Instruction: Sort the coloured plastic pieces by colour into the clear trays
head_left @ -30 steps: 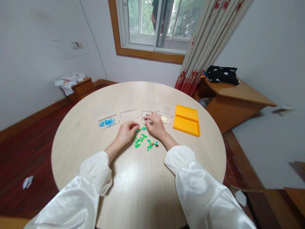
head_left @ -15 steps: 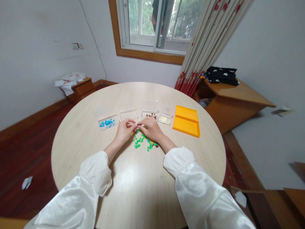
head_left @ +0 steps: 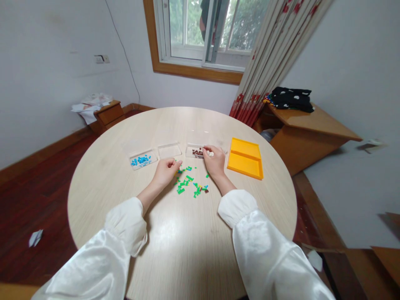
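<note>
My left hand (head_left: 166, 171) is closed, thumb against curled fingers, beside the loose pile. Whatever its fingertips hold is too small to name. Over the clear box of dark brown pieces (head_left: 196, 152) and the box to its right reaches my right hand (head_left: 215, 161). Its fingers are drawn together at the tips, and I cannot make out what is between them. The right-hand box's pale pieces (head_left: 211, 153) are mostly covered by this hand. Between my wrists lie small green building bricks (head_left: 181, 191), mixed with a few blue, yellow and brown ones.
A clear box of blue bricks (head_left: 142, 160) stands at the left, with another clear box (head_left: 169, 150) beside it. To the right lies an open yellow case (head_left: 245, 158) with two halves. All rest on a round, pale wooden table (head_left: 187, 241).
My hands were together above the pile. The right one has moved right, to the boxes of brown and pale pieces; the left has stayed nearly in place.
</note>
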`<state>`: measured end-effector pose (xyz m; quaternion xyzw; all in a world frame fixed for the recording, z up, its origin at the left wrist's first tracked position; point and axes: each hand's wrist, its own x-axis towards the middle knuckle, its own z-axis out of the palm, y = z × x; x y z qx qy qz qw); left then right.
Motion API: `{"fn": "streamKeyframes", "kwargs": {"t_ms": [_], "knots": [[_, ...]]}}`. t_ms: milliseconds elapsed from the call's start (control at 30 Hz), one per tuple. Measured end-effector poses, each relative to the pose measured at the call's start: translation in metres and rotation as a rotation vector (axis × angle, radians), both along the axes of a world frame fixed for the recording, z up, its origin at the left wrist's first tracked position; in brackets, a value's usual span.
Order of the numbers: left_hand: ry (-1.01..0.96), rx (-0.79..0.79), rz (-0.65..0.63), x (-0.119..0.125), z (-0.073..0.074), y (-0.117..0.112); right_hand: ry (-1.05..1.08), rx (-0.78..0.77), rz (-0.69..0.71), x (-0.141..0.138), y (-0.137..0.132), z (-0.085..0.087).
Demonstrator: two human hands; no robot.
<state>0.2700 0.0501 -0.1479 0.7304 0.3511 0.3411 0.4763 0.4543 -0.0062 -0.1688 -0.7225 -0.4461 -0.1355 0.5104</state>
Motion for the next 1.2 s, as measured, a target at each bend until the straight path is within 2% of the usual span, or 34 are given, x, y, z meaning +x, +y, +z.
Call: {"fn": "streamKeyframes", "kwargs": {"t_ms": [133, 300, 400, 667, 800, 933, 1200], "knots": [[0.046, 0.037, -0.129, 0.001, 0.002, -0.006, 0.047, -0.038, -0.04, 0.002, 0.002, -0.003], [0.11, 0.447, -0.449, -0.002, 0.007, -0.025, 0.056, -0.066, -0.037, 0.003, 0.003, -0.005], [0.227, 0.612, -0.599, -0.004, 0.011, -0.034, 0.055, -0.072, -0.026, 0.003, 0.003, -0.004], [0.391, 0.702, -0.714, -0.005, 0.012, -0.037, 0.063, -0.075, -0.006, 0.004, 0.003, -0.006], [0.43, 0.726, -0.699, -0.006, 0.012, -0.036, 0.061, -0.06, 0.0, 0.002, 0.003, -0.005], [0.459, 0.791, -0.62, -0.006, 0.011, -0.034, 0.055, -0.046, 0.006, 0.002, 0.003, -0.004], [0.602, 0.834, -0.259, -0.004, 0.001, -0.017, 0.06, -0.031, 0.037, 0.001, 0.002, -0.004]]}}
